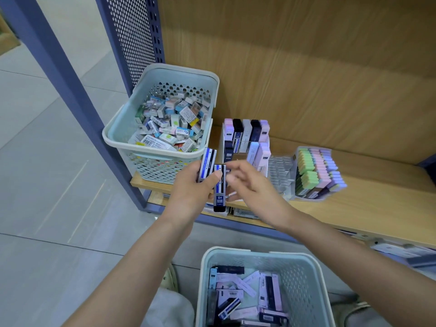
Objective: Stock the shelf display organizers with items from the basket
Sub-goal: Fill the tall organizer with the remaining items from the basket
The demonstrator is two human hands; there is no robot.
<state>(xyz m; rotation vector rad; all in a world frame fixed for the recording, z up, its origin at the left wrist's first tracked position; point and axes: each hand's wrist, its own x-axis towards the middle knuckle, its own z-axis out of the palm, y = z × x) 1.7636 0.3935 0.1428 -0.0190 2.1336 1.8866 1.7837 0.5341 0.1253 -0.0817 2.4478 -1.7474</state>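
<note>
Two blue-striped lead cases (219, 187) stand upright in the left hand (193, 187), thumb and fingers curled round them, just in front of the shelf (354, 208) edge. The right hand (252, 182) reaches in beside them, fingers loosely bent at the nearer case. Blur hides whether they pinch it. Both forearms stretch forward above the lower basket (304, 279), which holds more cases. Three organizers (280, 171) sit on the shelf, beside an upper basket (113, 135) of small boxes.
</note>
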